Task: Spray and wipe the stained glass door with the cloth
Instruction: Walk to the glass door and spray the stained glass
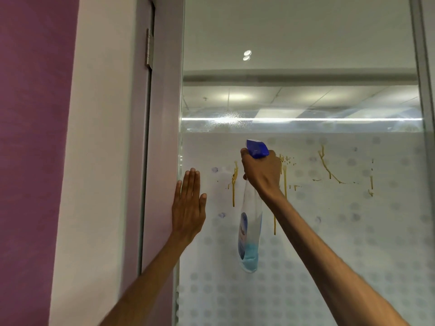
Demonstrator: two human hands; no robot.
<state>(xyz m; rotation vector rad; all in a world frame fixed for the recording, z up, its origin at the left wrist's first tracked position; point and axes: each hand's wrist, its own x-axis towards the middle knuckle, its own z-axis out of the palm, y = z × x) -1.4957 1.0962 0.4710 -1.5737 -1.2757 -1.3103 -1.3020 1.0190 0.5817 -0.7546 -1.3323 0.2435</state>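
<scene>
The glass door fills the right of the view, frosted with grey dots below and plain above. Yellow-brown stains run down it in drips around the middle. My right hand grips the neck of a spray bottle with a blue trigger head, held up close to the glass; a little blue liquid sits at its bottom. My left hand lies flat with straight fingers on the door's left edge. Fine mist marks the glass above the nozzle. No cloth is in sight.
A grey metal door frame with a hinge stands left of the glass. Beyond it are a white wall strip and a purple wall. Another frame post bounds the glass on the right.
</scene>
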